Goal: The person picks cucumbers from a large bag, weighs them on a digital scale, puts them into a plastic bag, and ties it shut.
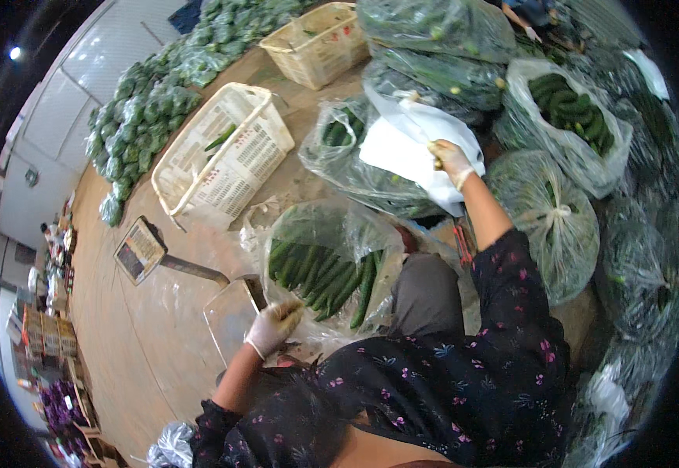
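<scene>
A clear plastic bag full of long dark green cucumbers lies before me on the floor, its mouth towards me. At its near left edge is my left hand, in a whitish glove with curled fingers; whether it pinches the plastic is unclear. My right hand, also gloved, reaches forward and grips a white sheet. That sheet is spread over another filled clear bag. Beside my left hand stands a platform scale, with its display head on a post.
Two white plastic crates stand ahead; the nearer has a few green vegetables. Bagged produce lines the wall. On the right are a tied bag and an opened bag of cucumbers. Another person's hand shows at the far right.
</scene>
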`<state>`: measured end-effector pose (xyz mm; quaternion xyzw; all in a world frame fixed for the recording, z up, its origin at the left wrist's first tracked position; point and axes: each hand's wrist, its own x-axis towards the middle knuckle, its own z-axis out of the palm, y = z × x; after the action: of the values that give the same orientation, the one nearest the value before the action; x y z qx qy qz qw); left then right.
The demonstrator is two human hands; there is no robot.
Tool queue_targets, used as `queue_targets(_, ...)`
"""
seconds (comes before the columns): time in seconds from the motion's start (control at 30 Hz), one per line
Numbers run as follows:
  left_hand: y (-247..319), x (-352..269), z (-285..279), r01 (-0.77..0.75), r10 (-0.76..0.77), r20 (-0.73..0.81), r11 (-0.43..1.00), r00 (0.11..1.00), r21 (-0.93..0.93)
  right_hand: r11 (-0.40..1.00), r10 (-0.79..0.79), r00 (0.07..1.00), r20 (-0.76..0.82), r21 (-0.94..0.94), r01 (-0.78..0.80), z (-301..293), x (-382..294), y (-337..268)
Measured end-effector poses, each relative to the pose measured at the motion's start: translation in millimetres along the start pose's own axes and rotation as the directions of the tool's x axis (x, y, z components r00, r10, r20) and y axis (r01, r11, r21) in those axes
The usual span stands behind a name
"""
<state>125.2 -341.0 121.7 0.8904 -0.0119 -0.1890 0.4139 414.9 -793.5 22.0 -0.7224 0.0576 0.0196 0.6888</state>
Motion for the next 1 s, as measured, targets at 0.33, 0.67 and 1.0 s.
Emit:
queue_targets(0.33,121,145,21,0.112,0.086,0.281,0.776,0.956,-0.621,0.859,-0.379,0.887,0.264,-0.254,0.444,72,-114,-73)
queue_targets(0.67,131,173,82,0.010,0.064,0.064,0.625,0.996,-0.781,0.451,-0.684,0.716,0.141,-0.690,0.566,57,-175,-62)
queue_targets(1.0,144,130,74,-0.198,0.178,-0.097,0.733,0.979,-0.651,0.347,-0.475,0.852,-0.220,-0.936,-0.049,29,-54,-12)
